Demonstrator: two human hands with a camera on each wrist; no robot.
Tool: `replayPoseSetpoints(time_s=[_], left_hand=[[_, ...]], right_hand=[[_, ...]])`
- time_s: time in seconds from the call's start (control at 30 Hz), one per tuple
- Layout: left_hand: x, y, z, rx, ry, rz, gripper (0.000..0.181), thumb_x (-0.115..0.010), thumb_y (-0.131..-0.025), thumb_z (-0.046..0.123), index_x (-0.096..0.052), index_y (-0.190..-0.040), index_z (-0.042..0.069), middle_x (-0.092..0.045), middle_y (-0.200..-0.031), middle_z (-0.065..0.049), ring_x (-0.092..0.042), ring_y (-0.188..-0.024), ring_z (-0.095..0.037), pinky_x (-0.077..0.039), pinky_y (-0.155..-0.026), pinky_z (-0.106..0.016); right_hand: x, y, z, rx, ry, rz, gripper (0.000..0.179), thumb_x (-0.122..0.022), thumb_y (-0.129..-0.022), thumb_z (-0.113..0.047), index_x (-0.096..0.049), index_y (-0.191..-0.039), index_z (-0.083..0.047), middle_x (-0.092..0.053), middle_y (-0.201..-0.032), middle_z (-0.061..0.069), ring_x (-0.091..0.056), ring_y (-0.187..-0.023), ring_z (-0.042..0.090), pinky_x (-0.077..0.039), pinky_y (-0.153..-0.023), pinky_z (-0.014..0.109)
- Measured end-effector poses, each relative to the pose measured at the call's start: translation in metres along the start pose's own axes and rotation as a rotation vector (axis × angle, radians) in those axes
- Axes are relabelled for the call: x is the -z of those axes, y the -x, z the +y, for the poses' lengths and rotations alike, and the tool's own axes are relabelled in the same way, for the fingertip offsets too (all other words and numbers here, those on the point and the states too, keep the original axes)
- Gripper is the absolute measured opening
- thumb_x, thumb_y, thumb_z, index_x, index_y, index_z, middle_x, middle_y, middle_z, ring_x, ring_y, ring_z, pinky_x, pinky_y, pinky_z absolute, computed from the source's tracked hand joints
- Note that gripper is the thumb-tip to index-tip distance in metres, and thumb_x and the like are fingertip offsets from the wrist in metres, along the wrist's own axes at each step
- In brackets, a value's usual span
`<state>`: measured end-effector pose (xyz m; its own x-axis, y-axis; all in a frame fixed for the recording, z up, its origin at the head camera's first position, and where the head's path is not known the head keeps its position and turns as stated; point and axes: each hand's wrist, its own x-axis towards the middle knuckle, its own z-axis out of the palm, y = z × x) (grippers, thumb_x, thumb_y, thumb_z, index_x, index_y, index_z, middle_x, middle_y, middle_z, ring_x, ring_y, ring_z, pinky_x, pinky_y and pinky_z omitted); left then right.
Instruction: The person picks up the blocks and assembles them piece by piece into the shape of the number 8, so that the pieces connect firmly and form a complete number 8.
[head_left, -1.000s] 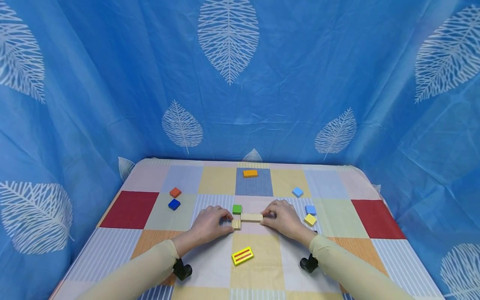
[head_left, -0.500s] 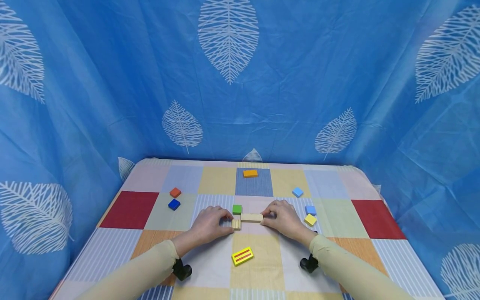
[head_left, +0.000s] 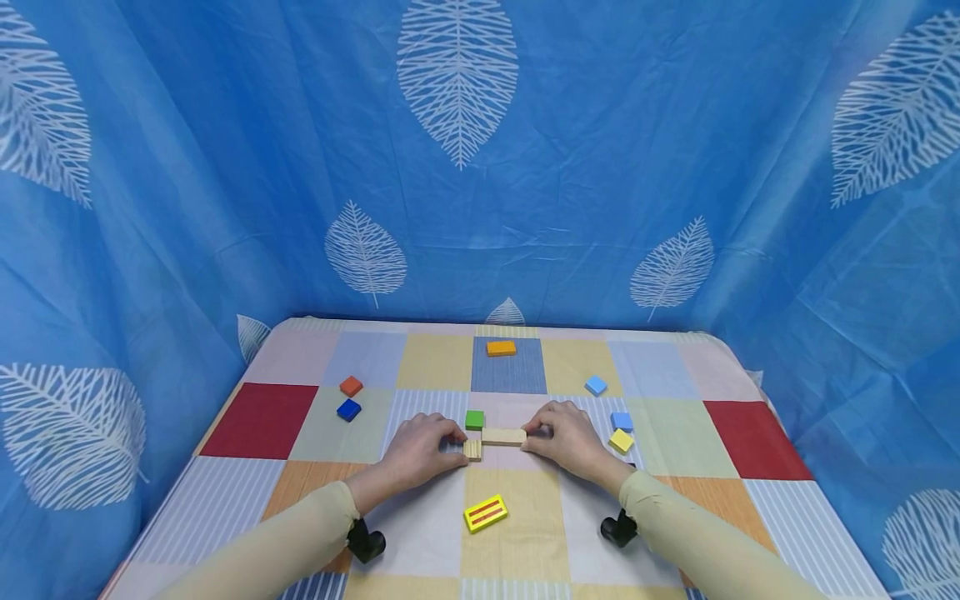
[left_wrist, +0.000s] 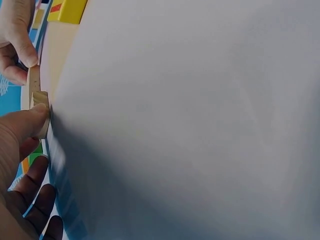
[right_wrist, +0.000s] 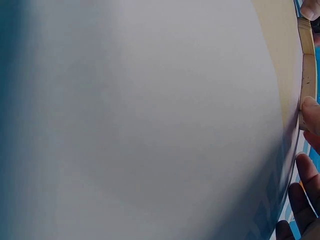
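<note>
Near the middle of the table, my left hand [head_left: 420,446] pinches a short plain wooden block [head_left: 472,450] between thumb and finger. From the other side my right hand [head_left: 564,433] grips the right end of a longer plain wooden block [head_left: 503,437]. The two blocks meet at a corner or edge, the short one nearer me. In the left wrist view the thumb lies on the short block [left_wrist: 41,97]. The right wrist view has the other thumb against the long block [right_wrist: 309,75]. Just behind them sits a green block [head_left: 475,420].
A yellow block with red stripes [head_left: 486,513] lies in front. An orange block [head_left: 501,348] is at the back. Red [head_left: 351,386] and dark blue [head_left: 348,409] blocks lie left; light blue [head_left: 596,385], blue [head_left: 622,422] and yellow [head_left: 621,441] blocks lie right, beside my hand.
</note>
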<state>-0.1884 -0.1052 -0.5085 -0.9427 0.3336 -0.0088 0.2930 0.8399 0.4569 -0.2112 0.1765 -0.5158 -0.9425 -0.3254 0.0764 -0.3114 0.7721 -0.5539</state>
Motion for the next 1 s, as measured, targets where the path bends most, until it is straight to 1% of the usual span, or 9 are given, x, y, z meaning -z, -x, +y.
replayPoseSetpoints(time_s=[0.2,0.4,0.63,1.0], left_hand=[[-0.0004,-0.0001,0.0000,-0.008,0.001,0.005,0.029,-0.085,-0.083,0.040,-0.075,-0.105,0.024,-0.063,-0.098,0.010,-0.051,-0.092,-0.015,-0.041,-0.082,-0.039],[-0.0005,0.0003,0.0003,-0.017,-0.004,0.012,0.029,-0.085,-0.083,0.040,-0.075,-0.105,0.024,-0.063,-0.098,0.009,-0.051,-0.091,-0.014,-0.040,-0.081,-0.038],[0.0001,0.0002,0.0014,-0.010,-0.012,0.007,0.029,-0.084,-0.084,0.040,-0.075,-0.106,0.025,-0.063,-0.098,0.010,-0.050,-0.090,-0.014,-0.040,-0.081,-0.038],[-0.0005,0.0001,0.0016,-0.010,-0.008,0.005,0.028,-0.084,-0.083,0.039,-0.075,-0.105,0.025,-0.063,-0.098,0.010,-0.050,-0.090,-0.015,-0.041,-0.082,-0.039]], right_hand=[[0.0006,-0.0004,0.0001,-0.001,-0.002,-0.002,0.016,-0.087,-0.082,-0.033,-0.077,-0.094,-0.030,-0.060,-0.094,-0.019,-0.047,-0.091,0.012,-0.035,-0.084,0.040],[0.0015,-0.0007,-0.0001,-0.023,-0.011,-0.020,0.016,-0.086,-0.083,-0.034,-0.076,-0.094,-0.030,-0.060,-0.095,-0.017,-0.048,-0.093,0.013,-0.035,-0.086,0.040],[0.0026,-0.0016,-0.0016,-0.022,-0.014,-0.025,0.017,-0.086,-0.082,-0.035,-0.075,-0.094,-0.029,-0.060,-0.096,-0.016,-0.050,-0.098,0.014,-0.036,-0.090,0.043],[0.0028,-0.0008,-0.0002,-0.025,-0.022,-0.035,0.022,-0.087,-0.080,-0.038,-0.075,-0.097,-0.029,-0.060,-0.098,-0.017,-0.049,-0.097,0.014,-0.036,-0.091,0.043]])
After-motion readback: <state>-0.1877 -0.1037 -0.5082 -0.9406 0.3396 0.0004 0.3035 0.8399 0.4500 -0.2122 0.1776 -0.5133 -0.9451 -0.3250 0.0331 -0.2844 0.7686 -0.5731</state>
